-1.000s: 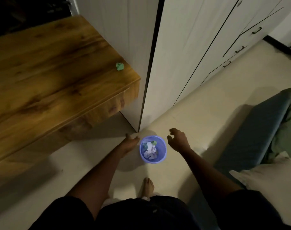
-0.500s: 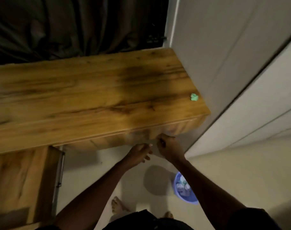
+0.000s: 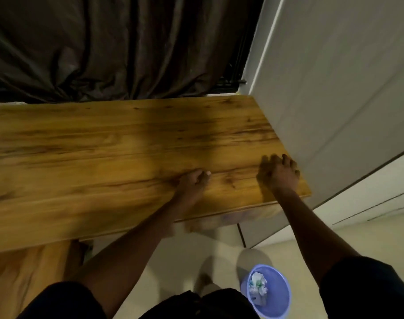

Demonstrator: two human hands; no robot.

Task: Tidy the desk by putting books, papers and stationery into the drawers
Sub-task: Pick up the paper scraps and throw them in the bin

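The wooden desk [image 3: 104,157] fills the middle of the head view and its top looks bare. My right hand [image 3: 279,174] is on the desk's right end near the wardrobe, its fingers bent down in a claw over the wood. No green paper scrap shows on the desk; that corner is covered by this hand. My left hand [image 3: 194,180] rests on the desk a little to the left, with loosely curled fingers and nothing in it.
A blue waste bin [image 3: 281,302] with crumpled paper in it stands on the floor at the lower right, by my feet. A white wardrobe [image 3: 334,111] stands against the desk's right end. A dark curtain [image 3: 104,42] hangs behind. A wooden drawer unit [image 3: 24,272] is at the lower left.
Both hands rose from the bin and the desk's front edge onto the desktop. My right hand now covers the corner where the green scrap lay. The view swung up from the floor.
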